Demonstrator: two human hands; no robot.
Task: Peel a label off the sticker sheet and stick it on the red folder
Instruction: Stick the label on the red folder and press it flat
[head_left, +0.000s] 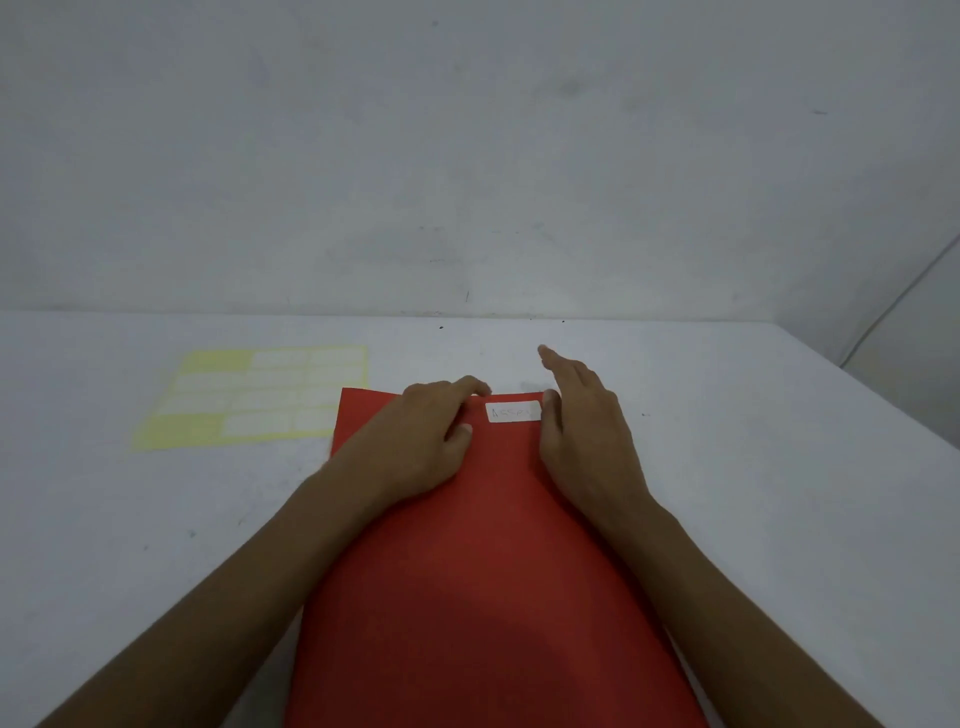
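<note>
Resting flat and empty on the red folder (483, 545) at frame centre, the left hand (426, 431) and right hand (587, 426) flanked the white label (514, 411) already stuck near its top edge, which probably needed only a firm smoothing, while the sticker sheet (249, 395) lay at the left.

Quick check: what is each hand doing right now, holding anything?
Left hand: open, holding nothing, resting on the red folder left of the label.
Right hand: open, holding nothing, thumb at the label's right end.
</note>
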